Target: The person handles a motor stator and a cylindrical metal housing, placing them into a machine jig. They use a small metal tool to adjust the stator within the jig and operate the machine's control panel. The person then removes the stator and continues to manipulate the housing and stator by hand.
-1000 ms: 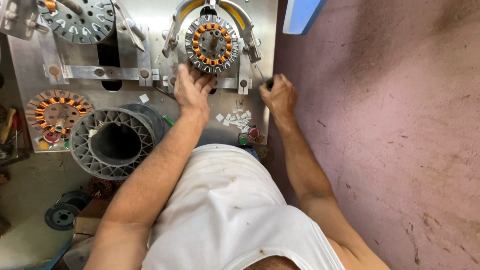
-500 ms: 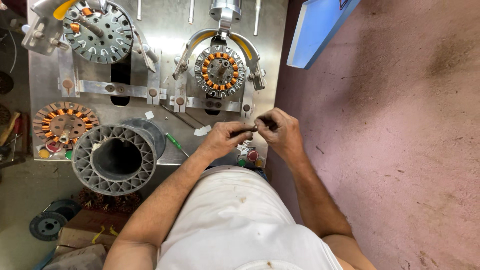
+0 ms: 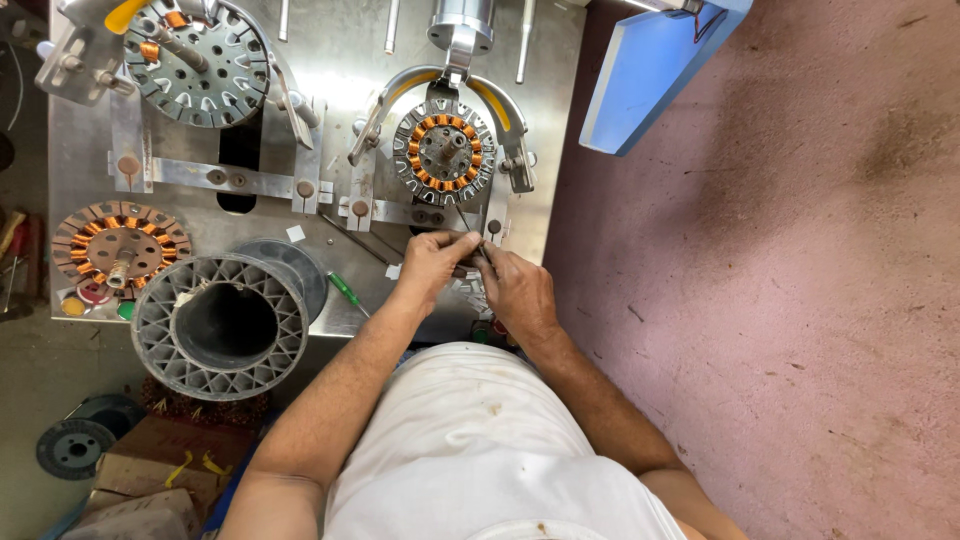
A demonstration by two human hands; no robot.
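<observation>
My left hand (image 3: pixel 436 262) and my right hand (image 3: pixel 514 288) meet fingertip to fingertip over the front of a steel bench plate (image 3: pixel 330 60). Both pinch a small dark tool or wire end (image 3: pixel 470 262); a thin wire runs from it up toward a round stator (image 3: pixel 444 151) with copper coils, clamped in a fixture just beyond my hands. What exactly sits between my fingers is too small to tell.
A second stator (image 3: pixel 197 61) is mounted at the back left, and a wound one (image 3: pixel 117 247) lies at the left edge. A grey plastic spool (image 3: pixel 222 325) stands front left beside a green screwdriver (image 3: pixel 348 293). A blue panel (image 3: pixel 655 65) leans at the right; pink floor beyond.
A second ago my left hand touched the clamped stator and my right hand was off to its right. Both have drawn back toward me and come together, staying joined since.
</observation>
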